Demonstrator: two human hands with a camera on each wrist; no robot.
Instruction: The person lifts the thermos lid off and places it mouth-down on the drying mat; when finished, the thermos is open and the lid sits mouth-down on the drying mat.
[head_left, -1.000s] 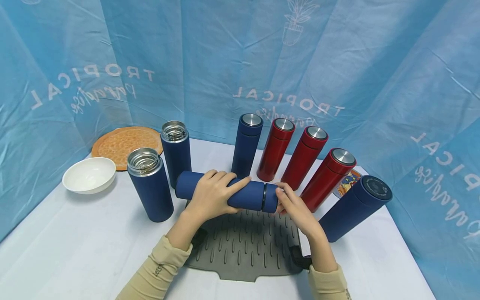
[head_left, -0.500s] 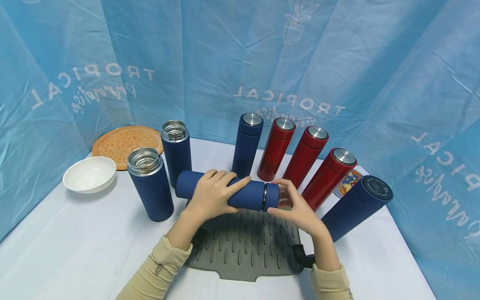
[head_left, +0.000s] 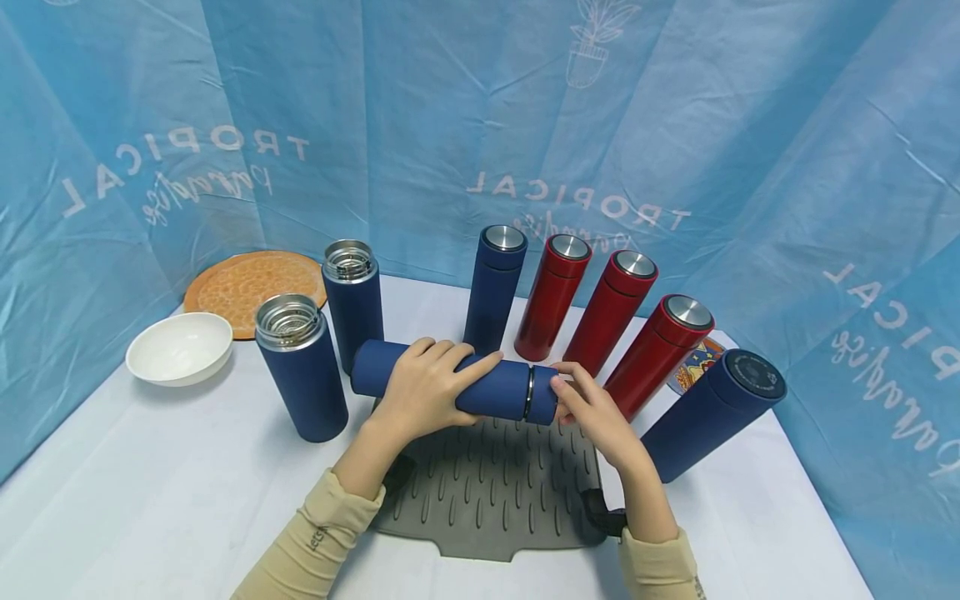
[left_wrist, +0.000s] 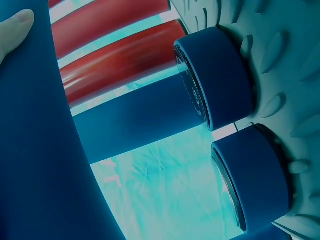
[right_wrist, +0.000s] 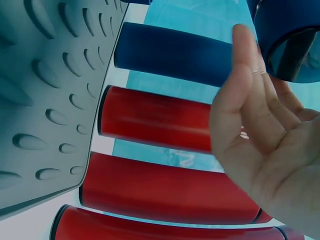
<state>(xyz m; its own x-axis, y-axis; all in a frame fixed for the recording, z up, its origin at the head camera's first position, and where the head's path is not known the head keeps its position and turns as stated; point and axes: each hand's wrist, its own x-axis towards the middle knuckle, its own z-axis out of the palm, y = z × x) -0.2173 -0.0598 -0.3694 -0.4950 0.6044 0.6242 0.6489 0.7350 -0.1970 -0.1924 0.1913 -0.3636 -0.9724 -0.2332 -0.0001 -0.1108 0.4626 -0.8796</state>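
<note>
My left hand [head_left: 423,387] grips the body of a blue thermos [head_left: 495,390], held sideways above a grey ridged mat [head_left: 487,492]. At its right end my right hand [head_left: 600,421] pinches the blue lid [head_left: 542,396], beyond a shiny ring. The right wrist view shows the fingers [right_wrist: 245,55] at that lid, whose end face is dark and glossy. Two loose blue lids [left_wrist: 220,75] lie on the mat in the left wrist view, hidden behind the held thermos in the head view. To the left stand two blue thermoses without lids, one nearer [head_left: 302,375] and one farther [head_left: 352,300].
Behind the mat stand a lidded blue thermos [head_left: 495,287] and three red thermoses [head_left: 552,296]. Another blue thermos [head_left: 708,417] is at the right, near a patterned flat piece [head_left: 697,364]. A white bowl [head_left: 180,350] and a pizza-patterned round mat [head_left: 251,287] lie left. Blue curtain surrounds the table.
My right hand spread its thumb and fingers wide round the lid half a second ago, thumb low; now the thumb is higher and the fingers closer together. The left hand and thermos stay put.
</note>
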